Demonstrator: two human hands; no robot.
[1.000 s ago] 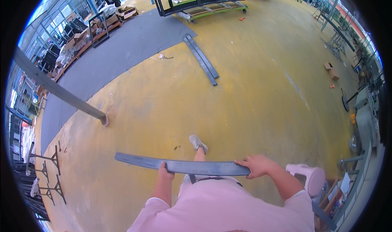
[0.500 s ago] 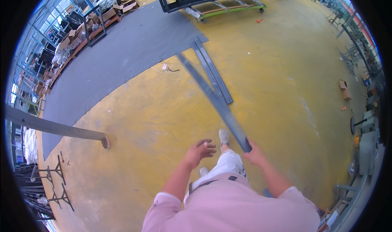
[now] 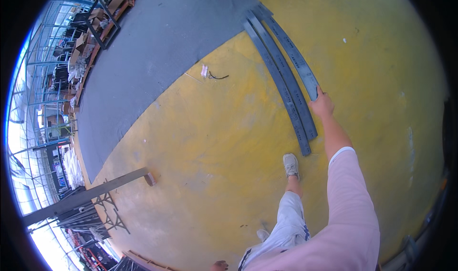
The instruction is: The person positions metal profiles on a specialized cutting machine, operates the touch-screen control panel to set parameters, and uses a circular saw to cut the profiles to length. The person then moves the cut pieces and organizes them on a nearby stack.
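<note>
Evidently, the right hand (image 3: 322, 104) grips one grey bar (image 3: 296, 58) by its near end, letting its length extend just right of two floor bars (image 3: 291, 80). The left hand's (image 3: 220, 266) state cannot be determined.

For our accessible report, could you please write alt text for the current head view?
A person's right hand grips the near end of a long grey bar, beside two similar bars lying mostly on a yellow floor.
</note>
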